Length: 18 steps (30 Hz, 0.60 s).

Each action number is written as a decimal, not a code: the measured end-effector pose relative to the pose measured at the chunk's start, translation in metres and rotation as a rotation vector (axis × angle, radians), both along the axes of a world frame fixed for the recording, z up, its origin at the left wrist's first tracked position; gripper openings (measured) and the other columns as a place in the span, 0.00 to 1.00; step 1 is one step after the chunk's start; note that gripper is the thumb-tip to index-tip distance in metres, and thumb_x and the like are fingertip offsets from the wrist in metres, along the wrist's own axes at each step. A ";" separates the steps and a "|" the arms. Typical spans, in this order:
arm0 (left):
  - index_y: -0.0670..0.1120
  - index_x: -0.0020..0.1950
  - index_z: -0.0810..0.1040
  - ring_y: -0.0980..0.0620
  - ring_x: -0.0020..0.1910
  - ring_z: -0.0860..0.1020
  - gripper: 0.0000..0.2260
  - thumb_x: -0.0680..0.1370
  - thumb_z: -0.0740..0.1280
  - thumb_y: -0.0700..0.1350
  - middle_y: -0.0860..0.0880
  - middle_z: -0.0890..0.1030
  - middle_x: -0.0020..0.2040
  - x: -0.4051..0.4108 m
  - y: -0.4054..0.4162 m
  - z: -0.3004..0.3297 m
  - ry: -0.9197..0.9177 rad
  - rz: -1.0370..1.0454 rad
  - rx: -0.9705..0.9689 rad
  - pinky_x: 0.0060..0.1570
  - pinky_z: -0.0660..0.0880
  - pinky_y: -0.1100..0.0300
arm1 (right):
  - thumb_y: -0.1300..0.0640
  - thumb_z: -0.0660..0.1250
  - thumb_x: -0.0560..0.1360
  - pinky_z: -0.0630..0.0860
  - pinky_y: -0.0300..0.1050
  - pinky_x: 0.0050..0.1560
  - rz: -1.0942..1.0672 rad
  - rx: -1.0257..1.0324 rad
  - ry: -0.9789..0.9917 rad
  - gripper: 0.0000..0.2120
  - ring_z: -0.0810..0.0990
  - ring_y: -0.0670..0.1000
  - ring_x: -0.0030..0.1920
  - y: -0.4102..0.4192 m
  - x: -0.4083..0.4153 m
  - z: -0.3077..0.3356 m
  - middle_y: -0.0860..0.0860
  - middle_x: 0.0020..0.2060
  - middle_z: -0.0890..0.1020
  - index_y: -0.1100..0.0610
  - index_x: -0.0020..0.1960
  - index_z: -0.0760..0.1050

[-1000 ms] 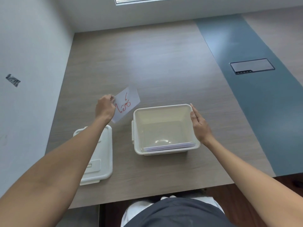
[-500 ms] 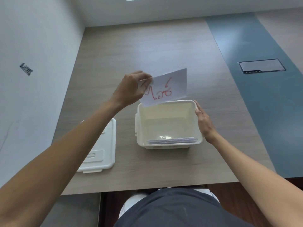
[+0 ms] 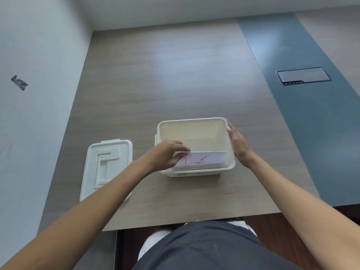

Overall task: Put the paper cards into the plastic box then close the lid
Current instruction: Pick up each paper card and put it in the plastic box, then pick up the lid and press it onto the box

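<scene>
Now lowered from above the rim: left hand (image 3: pixel 165 154) pinching red-marked card (image 3: pixel 202 159) inside plastic box (image 3: pixel 192 121), frame centre; right hand (image 3: pixel 238 145) flat, steadying. Lid (image 3: pixel 107 168) next.

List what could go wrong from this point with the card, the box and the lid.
1. The left hand pinches only one end of the card, so it may tilt and lean rather than slot beside the cards already standing by the near wall.
2. If it stands proud of the plastic box rim, the lid lying on the table might not seat.
</scene>
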<state>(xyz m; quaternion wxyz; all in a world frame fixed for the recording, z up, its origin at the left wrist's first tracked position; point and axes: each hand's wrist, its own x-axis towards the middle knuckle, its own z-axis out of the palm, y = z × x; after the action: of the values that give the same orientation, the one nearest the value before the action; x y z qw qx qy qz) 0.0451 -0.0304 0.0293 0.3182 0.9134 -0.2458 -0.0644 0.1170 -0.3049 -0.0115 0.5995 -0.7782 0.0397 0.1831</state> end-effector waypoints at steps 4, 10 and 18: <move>0.42 0.56 0.84 0.52 0.46 0.81 0.10 0.80 0.66 0.43 0.48 0.83 0.49 -0.009 -0.006 -0.005 0.147 -0.034 0.001 0.46 0.70 0.73 | 0.45 0.52 0.81 0.58 0.51 0.78 0.005 0.026 0.004 0.22 0.64 0.40 0.75 -0.001 0.002 -0.006 0.37 0.74 0.68 0.40 0.75 0.65; 0.50 0.59 0.82 0.50 0.61 0.78 0.12 0.80 0.62 0.48 0.49 0.77 0.60 0.001 0.017 -0.020 -0.261 0.307 0.111 0.60 0.67 0.54 | 0.46 0.53 0.82 0.63 0.48 0.75 -0.038 0.002 -0.012 0.22 0.67 0.43 0.73 0.005 -0.001 -0.001 0.41 0.73 0.71 0.42 0.75 0.67; 0.61 0.74 0.66 0.47 0.67 0.72 0.21 0.82 0.51 0.55 0.47 0.65 0.71 -0.006 0.018 -0.045 0.064 0.794 -0.029 0.69 0.63 0.42 | 0.48 0.48 0.85 0.61 0.49 0.70 -0.015 -0.450 -0.240 0.24 0.64 0.53 0.76 0.019 -0.012 0.005 0.51 0.76 0.67 0.46 0.80 0.55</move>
<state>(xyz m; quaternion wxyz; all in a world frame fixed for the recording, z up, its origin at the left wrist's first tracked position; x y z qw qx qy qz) 0.0386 -0.0125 -0.0153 0.3385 0.9303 0.1356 0.0387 0.1046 -0.2862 -0.0062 0.4129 -0.9079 0.0139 0.0714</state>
